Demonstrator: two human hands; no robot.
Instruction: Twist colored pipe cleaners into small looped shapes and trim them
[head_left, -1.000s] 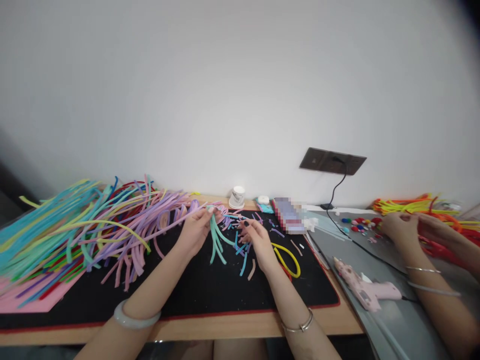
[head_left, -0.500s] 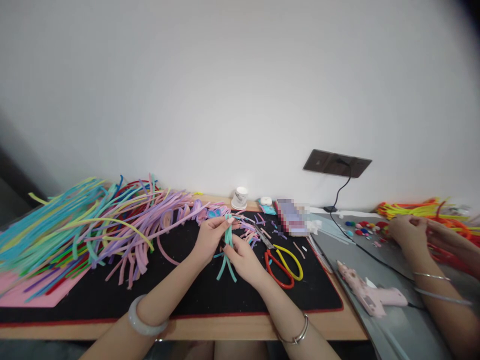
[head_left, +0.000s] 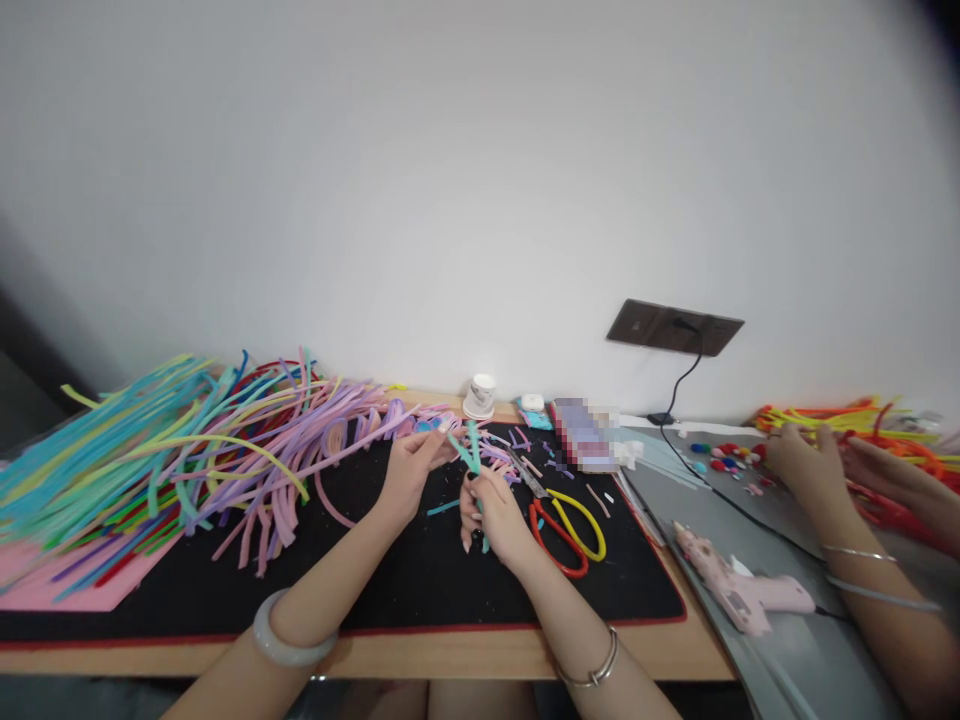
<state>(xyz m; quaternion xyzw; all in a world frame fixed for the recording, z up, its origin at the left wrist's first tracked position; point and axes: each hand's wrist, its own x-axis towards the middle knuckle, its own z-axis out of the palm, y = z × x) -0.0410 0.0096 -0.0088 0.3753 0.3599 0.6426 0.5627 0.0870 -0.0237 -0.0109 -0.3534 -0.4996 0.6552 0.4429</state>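
Observation:
Over the black mat, my right hand (head_left: 496, 512) is closed around the middle of a small bunch of mint-green pipe cleaners (head_left: 472, 455). Their upper ends spread in a V above its thumb, and a bit pokes out below the fingers. My left hand (head_left: 414, 470) pinches at the tip of the left strand; the exact contact is small and hard to see. A short blue-green piece (head_left: 442, 508) lies on the mat between my hands. Scissors (head_left: 566, 525) with one red and one yellow handle rest just right of my right hand.
A big heap of coloured pipe cleaners (head_left: 225, 450) covers the left side. Behind my hands stand a paper cup (head_left: 480, 395) and scattered offcuts. Rightward lie a pixelated phone-like object (head_left: 585, 435), a pink glue gun (head_left: 739, 585), pompoms (head_left: 727, 458) and another person's hands (head_left: 810, 465).
My hands have moved apart slightly. The bunch's upper ends have opened into a V, and my right hand has turned and wrapped around its lower part. The other person's hands have shifted.

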